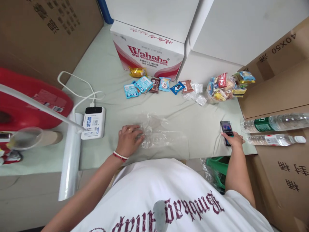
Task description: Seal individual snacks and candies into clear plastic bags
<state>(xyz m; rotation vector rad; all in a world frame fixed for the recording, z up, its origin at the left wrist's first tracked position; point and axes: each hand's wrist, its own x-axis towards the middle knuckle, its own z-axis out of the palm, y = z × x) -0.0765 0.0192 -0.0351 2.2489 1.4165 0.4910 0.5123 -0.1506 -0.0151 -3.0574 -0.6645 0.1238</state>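
My left hand, with a ring and a beaded bracelet, rests on the table with its fingers curled at the left edge of a crumpled clear plastic bag. The bag spreads flat to the right of the fingers. On the right, my right hand is closed around the lower right side of a smartphone, its thumb lying over the lit screen. Small wrapped snacks lie in a row at the back of the table, beside a clear bag of mixed snacks.
A white power bank with a cable, a plastic roll, a clear cup and a red container stand left. Behind is a Wahaha carton. Two water bottles lie right, against a cardboard box.
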